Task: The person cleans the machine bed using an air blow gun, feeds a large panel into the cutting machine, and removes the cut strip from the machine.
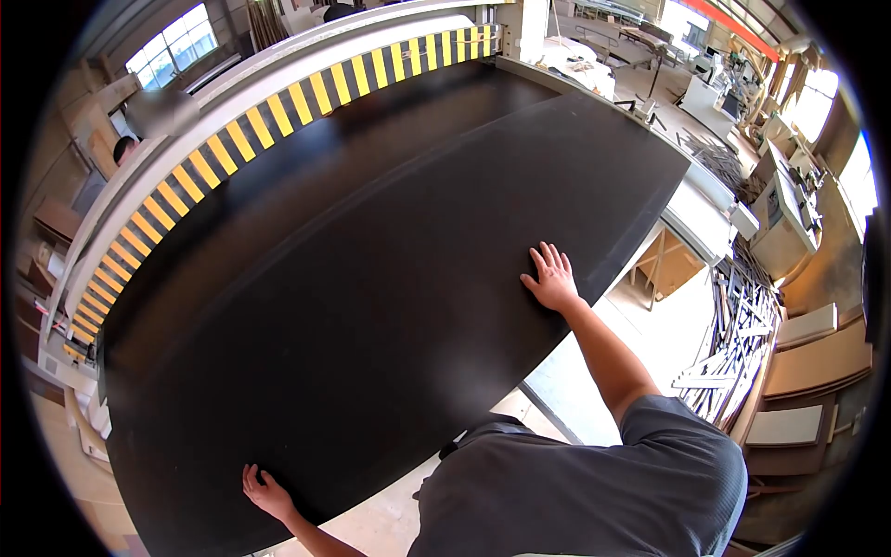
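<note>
A large black panel (390,269) lies flat in front of me, its far side under the striped beam of a machine. My left hand (268,495) rests on the panel near its close edge at the lower left, fingers a little bent and apart. Farther right, my right hand (554,279) lies flat on the same surface close to the right part of the near edge, with fingers spread. Neither hand holds anything.
The machine's beam (302,102) with yellow and black stripes spans the far side. At the right lie a heap of thin offcut strips (729,325) and stacked boards (817,362). A control cabinet (784,204) stands beyond. Another person's head (124,148) shows behind the beam at left.
</note>
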`<state>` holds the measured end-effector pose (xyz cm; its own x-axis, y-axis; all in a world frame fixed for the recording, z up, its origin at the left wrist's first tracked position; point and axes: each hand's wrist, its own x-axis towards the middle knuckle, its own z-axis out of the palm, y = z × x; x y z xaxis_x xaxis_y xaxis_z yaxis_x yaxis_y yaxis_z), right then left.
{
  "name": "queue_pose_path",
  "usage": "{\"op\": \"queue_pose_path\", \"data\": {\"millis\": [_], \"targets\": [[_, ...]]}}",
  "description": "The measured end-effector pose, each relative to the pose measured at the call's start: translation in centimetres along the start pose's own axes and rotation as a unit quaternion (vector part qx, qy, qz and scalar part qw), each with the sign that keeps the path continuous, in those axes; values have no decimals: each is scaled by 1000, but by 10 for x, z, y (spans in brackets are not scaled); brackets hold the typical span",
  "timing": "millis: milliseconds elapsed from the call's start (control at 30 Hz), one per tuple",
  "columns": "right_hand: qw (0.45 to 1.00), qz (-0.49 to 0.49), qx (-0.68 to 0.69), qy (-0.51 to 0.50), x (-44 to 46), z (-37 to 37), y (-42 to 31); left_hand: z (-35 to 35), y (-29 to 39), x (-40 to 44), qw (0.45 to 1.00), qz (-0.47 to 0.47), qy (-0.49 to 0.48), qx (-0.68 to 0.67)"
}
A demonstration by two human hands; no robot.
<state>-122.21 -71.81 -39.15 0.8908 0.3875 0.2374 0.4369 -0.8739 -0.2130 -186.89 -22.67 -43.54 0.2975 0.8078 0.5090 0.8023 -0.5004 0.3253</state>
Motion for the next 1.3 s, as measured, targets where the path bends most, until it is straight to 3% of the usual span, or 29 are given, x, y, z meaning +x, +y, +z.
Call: {"op": "queue_pose_path", "data": {"millis": [933, 1300], "targets": [[999, 13, 48, 12, 3, -15, -10, -9, 2, 14, 1000, -5, 5, -12], [998, 18, 54, 15, 30, -82, -40, -78, 21, 78, 1000, 11, 10, -9]]}}
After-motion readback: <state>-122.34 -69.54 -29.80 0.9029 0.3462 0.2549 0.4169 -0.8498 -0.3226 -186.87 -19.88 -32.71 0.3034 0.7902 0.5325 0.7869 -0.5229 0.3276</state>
